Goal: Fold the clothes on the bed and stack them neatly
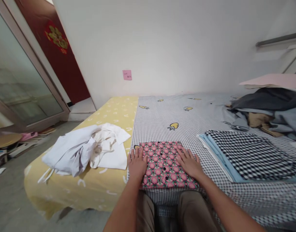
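Observation:
A pink floral shirt lies folded into a neat rectangle at the near edge of the bed, dark round buttons running down its middle. Against its left side rests my left hand, palm down with the fingers stretched out. My right hand lies flat over the shirt's right side, fingers spread. Neither hand grips the cloth. To the right is a stack of folded clothes with a black-and-white checked piece on top and light blue and white layers under it.
Crumpled white clothes lie on the yellow sheet at left. A checked sheet covers the bed's right part. Dark and grey clothes are heaped at the far right. A pink note is stuck to the wall.

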`<state>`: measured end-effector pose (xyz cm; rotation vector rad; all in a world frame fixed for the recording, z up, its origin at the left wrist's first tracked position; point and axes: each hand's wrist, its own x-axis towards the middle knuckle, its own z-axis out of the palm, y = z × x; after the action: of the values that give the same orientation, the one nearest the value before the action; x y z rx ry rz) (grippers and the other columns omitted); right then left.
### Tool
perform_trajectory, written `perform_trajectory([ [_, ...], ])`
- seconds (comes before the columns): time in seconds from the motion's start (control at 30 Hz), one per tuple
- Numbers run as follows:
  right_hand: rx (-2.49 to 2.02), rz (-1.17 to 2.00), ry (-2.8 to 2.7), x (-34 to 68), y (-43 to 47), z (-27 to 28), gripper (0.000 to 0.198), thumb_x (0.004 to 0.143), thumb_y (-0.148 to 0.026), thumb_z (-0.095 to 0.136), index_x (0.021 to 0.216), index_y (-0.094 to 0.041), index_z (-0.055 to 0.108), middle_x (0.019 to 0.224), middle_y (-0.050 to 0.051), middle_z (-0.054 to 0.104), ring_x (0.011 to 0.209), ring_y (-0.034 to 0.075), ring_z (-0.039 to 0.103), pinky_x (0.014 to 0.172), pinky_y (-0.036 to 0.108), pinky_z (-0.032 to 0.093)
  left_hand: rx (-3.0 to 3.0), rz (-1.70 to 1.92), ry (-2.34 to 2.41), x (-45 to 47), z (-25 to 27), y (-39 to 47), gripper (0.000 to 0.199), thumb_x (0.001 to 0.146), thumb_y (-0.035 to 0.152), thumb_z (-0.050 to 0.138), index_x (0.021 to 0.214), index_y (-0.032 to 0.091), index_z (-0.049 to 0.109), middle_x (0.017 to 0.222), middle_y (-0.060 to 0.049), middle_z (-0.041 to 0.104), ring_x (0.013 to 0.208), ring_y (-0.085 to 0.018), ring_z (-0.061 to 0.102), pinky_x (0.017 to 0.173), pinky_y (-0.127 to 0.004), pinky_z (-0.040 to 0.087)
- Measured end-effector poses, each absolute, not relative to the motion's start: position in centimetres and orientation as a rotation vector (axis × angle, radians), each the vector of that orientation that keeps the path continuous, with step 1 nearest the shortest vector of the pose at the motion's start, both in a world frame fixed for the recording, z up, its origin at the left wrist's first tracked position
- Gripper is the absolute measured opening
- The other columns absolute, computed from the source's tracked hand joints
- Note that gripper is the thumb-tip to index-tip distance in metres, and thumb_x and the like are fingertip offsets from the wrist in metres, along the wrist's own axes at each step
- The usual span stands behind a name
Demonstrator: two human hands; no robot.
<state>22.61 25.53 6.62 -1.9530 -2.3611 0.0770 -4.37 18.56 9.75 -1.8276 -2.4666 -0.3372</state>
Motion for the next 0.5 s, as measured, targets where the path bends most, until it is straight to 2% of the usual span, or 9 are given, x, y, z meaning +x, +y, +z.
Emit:
perform_trajectory([
  [0.17,-1.946,0.11,-2.408,23.2,25.0,7.2,0.063,0.103,-0.055,0.019,0.163,-0.038,0.021,0.172,-0.003,0.018,0.157,0.029,0.019,0.123,0.059,0.017,-1.866,-0.367,-2.528,-5.0,10.0,17.9,0.06,0.102,0.048,0.033,0.158,0.027,0.034,0.166,-0.006,0.034,0.155,-0.033,0.027,0.126,-0.058,0.021],
  [0.3,-1.89,0.09,-2.443,24.2,24.6,6.7,0.063,0.102,-0.056,0.019,0.163,-0.039,0.021,0.172,-0.004,0.016,0.157,0.029,0.019,0.123,0.058,0.018,-1.878,-0.4,-2.516,-5.5,9.6,17.6,0.06,0.101,0.05,0.033,0.157,0.028,0.035,0.165,-0.006,0.036,0.155,-0.032,0.027,0.125,-0.055,0.027],
  [0.5,-1.869,0.067,-2.453,24.8,24.2,6.3,0.062,0.102,-0.056,0.019,0.162,-0.04,0.022,0.171,-0.005,0.018,0.156,0.029,0.021,0.123,0.058,0.019,-1.839,-0.411,-2.518,-5.6,9.2,16.4,0.06,0.102,0.045,0.031,0.158,0.021,0.035,0.165,-0.008,0.035,0.155,-0.03,0.026,0.124,-0.05,0.032],
])
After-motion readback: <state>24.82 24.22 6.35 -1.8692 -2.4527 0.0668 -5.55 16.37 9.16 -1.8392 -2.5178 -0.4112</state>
